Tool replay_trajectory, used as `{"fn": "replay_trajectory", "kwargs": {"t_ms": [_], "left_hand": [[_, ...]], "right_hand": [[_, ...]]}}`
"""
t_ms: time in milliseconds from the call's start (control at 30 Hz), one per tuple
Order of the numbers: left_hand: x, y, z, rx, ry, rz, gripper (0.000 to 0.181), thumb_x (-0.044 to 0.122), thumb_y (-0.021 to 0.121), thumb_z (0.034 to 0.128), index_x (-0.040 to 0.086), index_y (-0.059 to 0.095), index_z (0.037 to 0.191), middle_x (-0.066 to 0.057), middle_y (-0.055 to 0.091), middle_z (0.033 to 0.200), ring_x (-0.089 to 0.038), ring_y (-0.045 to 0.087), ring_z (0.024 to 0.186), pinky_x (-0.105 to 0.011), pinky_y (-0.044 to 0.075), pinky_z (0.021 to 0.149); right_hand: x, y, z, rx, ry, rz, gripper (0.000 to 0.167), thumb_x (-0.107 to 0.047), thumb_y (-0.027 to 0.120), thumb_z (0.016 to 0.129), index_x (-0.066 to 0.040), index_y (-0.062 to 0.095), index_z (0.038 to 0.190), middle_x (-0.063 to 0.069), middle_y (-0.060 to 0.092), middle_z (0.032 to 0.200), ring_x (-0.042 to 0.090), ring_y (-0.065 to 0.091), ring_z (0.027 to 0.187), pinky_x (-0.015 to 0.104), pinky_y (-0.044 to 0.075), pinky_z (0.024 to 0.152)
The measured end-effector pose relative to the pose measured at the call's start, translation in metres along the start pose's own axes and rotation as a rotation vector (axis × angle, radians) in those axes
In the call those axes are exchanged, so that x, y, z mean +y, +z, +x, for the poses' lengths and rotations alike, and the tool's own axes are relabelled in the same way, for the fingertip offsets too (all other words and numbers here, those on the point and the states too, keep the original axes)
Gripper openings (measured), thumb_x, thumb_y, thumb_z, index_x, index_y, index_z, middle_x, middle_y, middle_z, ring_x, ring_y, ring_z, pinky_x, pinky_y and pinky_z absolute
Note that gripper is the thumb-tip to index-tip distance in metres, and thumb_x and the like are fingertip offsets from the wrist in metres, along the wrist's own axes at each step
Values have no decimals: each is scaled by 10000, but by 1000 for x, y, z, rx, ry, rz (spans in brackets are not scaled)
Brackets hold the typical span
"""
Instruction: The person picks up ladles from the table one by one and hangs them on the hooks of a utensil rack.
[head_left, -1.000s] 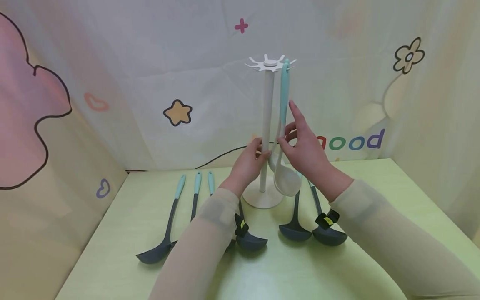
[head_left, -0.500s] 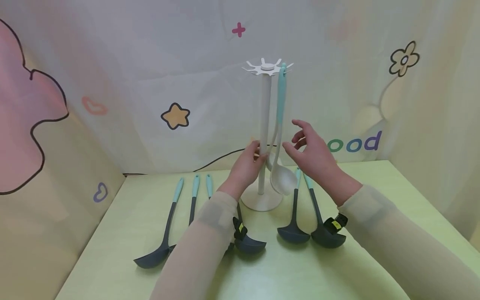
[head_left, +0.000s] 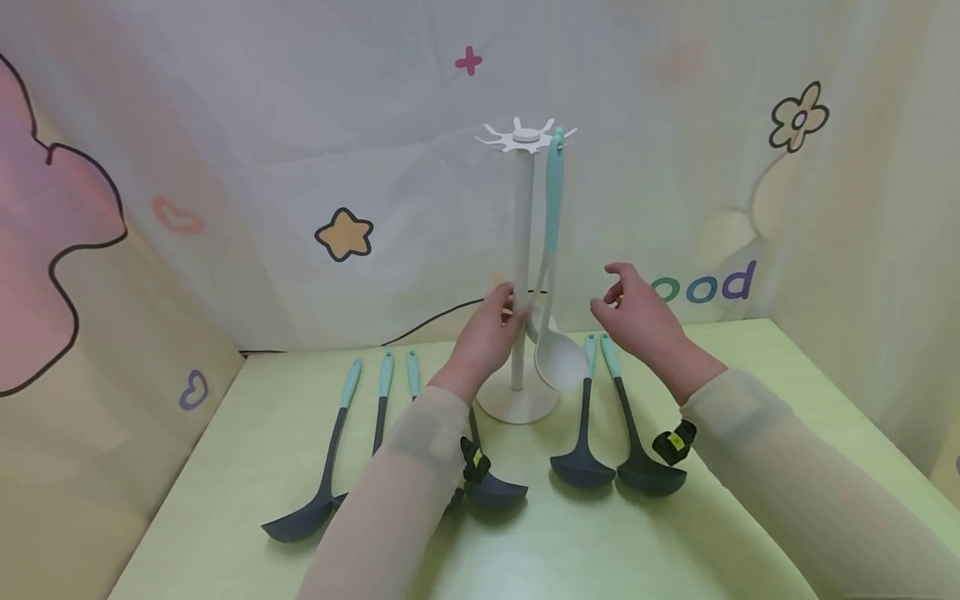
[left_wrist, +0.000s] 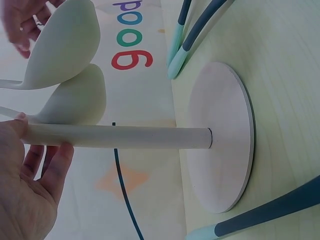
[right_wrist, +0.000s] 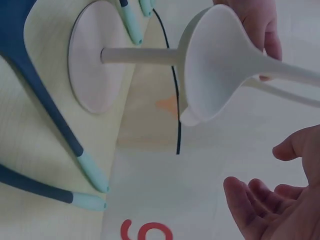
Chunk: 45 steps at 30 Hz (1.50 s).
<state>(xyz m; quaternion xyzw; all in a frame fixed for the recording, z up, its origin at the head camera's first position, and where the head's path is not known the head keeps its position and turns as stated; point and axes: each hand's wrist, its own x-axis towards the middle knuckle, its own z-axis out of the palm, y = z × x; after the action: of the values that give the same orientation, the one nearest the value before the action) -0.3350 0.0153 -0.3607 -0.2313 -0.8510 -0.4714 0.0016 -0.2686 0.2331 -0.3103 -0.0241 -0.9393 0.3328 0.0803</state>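
Observation:
My left hand (head_left: 486, 337) grips the post of a white utensil stand (head_left: 524, 200), thumb and fingers around it at mid-height. From the spoked top hangs a white ladle (head_left: 561, 360) with a mint handle. A second white ladle (left_wrist: 82, 100) hangs right behind it, its upper part mostly hidden in the head view. To the right of both ladles, my right hand (head_left: 637, 317) is in the air, apart from them. Its fingers (right_wrist: 240, 202) are loosely bent and hold nothing, as the right wrist view shows.
Dark ladles with mint handles lie on the pale green table (head_left: 225, 467): two to the right, including one dark ladle (head_left: 583, 467), and several to the left, such as another dark ladle (head_left: 300, 521). My left sleeve covers some of them. A printed curtain (head_left: 420, 208) stands behind.
My right hand has let go of the front white ladle and moved right, away from it. That ladle now hangs freely. My left hand stays on the post.

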Motion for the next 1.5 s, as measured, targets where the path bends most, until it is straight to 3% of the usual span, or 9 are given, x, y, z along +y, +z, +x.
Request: {"fn": "replay_trajectory", "kwargs": {"t_ms": [167,333,400,567,700,1033,1500], "left_hand": [[2,1,-1,-4,-16,4,365,315,516,1043,234,456,1394,-23,581,1214,-189,604,1090,-437,540,861],[3,2,-2,-6,-30,15,363,320,518,1040,232,456,1387,-23,574,1220,-190,604,1090,-430,544,862],[3,2,-1,-1,-31,17,360,315,522,1039,227,459,1382,-28,576,1222,-192,606,1088,-431,544,865],[3,1,-1,-1,-40,21,368,316,523,1039,226,458,1389,-28,578,1231,-188,605,1094,-429,542,873],[3,0,-2,-4,-39,22,376,315,522,1040,234,453,1400,-25,577,1240,-181,602,1100,-419,539,878],[3,-1,-2,-2,-30,17,379,312,518,1042,226,453,1405,-31,575,1243,-182,604,1095,-422,539,876],[1,-1,-1,-12,-29,-2,370,321,520,1040,235,453,1393,-30,576,1247,-185,606,1093,-436,539,879]], "right_hand": [[19,3,6,-101,78,-55,649,-243,467,967,11,203,1502,183,539,1190,282,558,822,376,454,691],[41,12,13,-234,194,-95,749,-226,516,962,29,82,1517,209,573,1032,265,590,657,332,529,622],[50,17,15,-269,222,-92,803,-226,541,970,38,28,1530,232,562,1040,285,611,725,333,564,624],[67,27,19,-347,280,-9,843,-165,556,966,51,-30,1532,316,425,1314,381,537,1016,388,593,622],[73,33,20,-417,316,22,871,-159,593,956,39,-23,1538,348,364,1397,468,514,1117,407,595,631],[76,35,15,-569,364,-37,907,-176,671,923,49,32,1526,359,332,1396,437,580,967,418,595,657],[79,41,14,-628,411,-31,894,-108,704,907,32,71,1523,338,441,1298,403,606,944,408,599,662]]}}
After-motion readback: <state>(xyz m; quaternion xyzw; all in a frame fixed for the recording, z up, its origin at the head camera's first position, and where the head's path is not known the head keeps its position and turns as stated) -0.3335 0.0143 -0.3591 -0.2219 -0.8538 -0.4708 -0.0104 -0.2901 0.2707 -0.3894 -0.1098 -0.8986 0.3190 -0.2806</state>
